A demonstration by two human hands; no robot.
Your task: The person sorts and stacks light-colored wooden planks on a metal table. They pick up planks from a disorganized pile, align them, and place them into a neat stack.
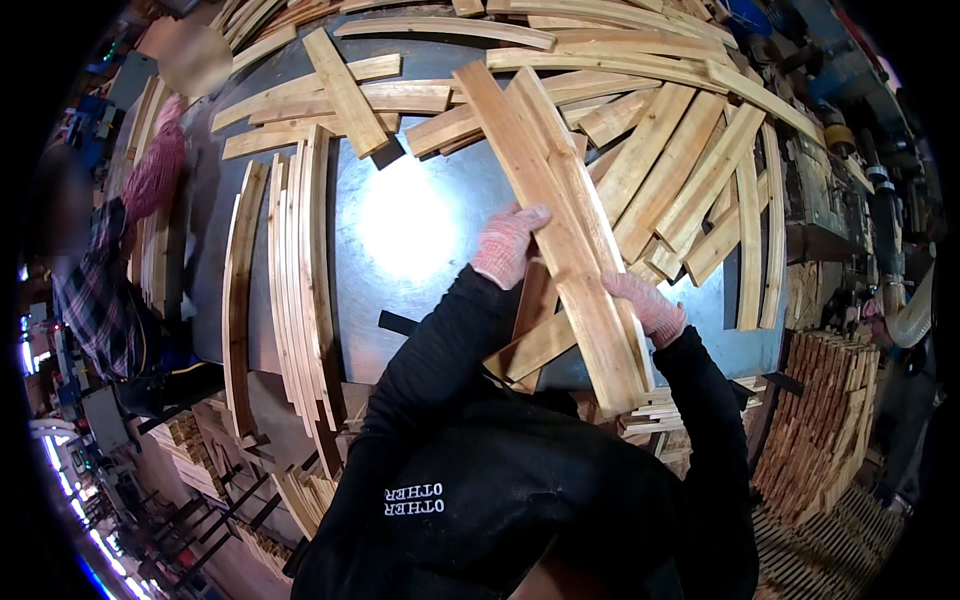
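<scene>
Two long wooden boards lie side by side at a slant between my hands: a front board (568, 258) with its broad face up, and a second board (560, 135) along its right side. In a pinkish knit glove, my left hand (510, 245) is closed on the left edge of the front board, around its middle. My right hand (648, 305), gloved the same way, grips the right side of the pair lower down. The fingers under the wood are hidden. Shorter board pieces (540, 348) lie beneath, near the table's front edge.
Loose boards (655, 150) pile up on the metal table (465, 180) at the far right, with more along the back. A row of boards on edge (297, 280) stands at left. Beyond it is a co-worker's gloved hand (160, 165). Stacked wood (820, 425) sits at lower right.
</scene>
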